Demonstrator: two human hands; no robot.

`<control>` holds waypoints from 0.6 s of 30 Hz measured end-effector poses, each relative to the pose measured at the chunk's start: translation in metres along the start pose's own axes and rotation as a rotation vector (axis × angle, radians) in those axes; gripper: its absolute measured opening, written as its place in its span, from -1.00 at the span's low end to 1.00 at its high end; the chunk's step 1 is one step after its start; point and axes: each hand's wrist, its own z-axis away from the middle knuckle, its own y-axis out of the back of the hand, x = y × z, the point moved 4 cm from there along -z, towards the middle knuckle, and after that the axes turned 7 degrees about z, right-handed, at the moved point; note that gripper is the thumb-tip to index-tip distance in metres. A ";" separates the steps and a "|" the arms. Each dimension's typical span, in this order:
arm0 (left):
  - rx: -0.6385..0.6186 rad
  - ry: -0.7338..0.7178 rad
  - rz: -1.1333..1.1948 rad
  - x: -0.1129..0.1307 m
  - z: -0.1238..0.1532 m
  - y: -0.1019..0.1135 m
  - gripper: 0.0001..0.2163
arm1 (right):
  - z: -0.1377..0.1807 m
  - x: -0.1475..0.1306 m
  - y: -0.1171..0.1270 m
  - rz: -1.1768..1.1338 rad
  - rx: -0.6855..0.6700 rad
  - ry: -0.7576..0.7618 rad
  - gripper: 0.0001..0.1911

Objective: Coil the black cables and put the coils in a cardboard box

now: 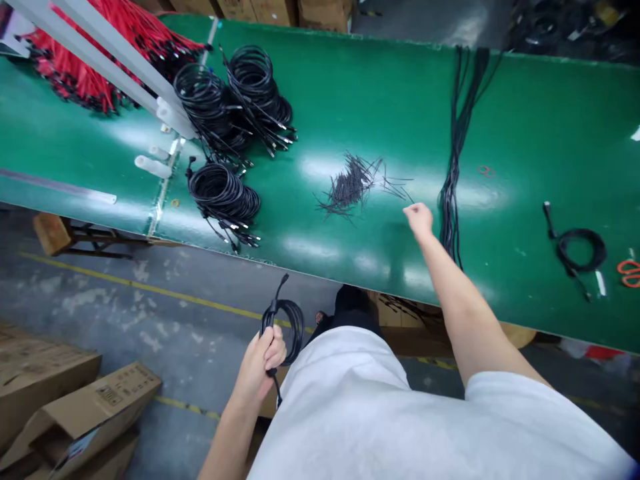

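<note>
My left hand (263,363) is closed around a coiled black cable (286,321), held below the near edge of the green table (370,120), over the floor. My right hand (419,219) reaches out over the table with its fingers pinched together, just right of a loose pile of thin black ties (353,183). Whether a tie is between the fingers is too small to tell. A long bundle of straight black cables (453,187) lies just right of that hand.
Several stacks of coiled black cables (227,117) sit at the left of the table, with red cables (115,40) behind a white rail. One coiled cable (580,247) and orange scissors (629,272) lie at the right. Cardboard boxes (65,407) stand on the floor at lower left.
</note>
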 end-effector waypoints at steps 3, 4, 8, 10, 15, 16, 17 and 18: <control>0.108 0.000 -0.044 -0.003 0.000 -0.001 -0.56 | -0.059 0.025 0.022 0.141 0.105 -0.158 -0.96; 0.126 -0.002 -0.060 -0.003 0.000 -0.003 -0.55 | -0.070 0.029 0.022 0.176 0.105 -0.183 -0.97; 0.134 -0.019 -0.053 0.000 -0.005 -0.015 -0.54 | -0.083 0.035 0.022 0.259 0.071 -0.189 -0.93; 0.116 -0.017 -0.025 0.003 -0.011 -0.029 -0.53 | -0.068 0.033 0.023 0.267 0.071 -0.142 -0.94; -0.066 -0.078 -0.100 0.012 -0.024 -0.066 -0.56 | 0.063 0.005 -0.017 -0.051 -0.315 0.251 -0.94; -0.124 -0.102 -0.156 0.014 -0.026 -0.072 -0.56 | 0.106 -0.006 -0.034 -0.200 -0.546 0.341 -0.87; -0.184 -0.124 -0.225 0.015 -0.027 -0.077 -0.56 | 0.150 -0.016 -0.050 -0.320 -0.791 0.371 -0.78; -0.250 -0.141 -0.303 0.016 -0.026 -0.082 -0.56 | 0.189 -0.026 -0.065 -0.419 -0.951 0.352 -0.71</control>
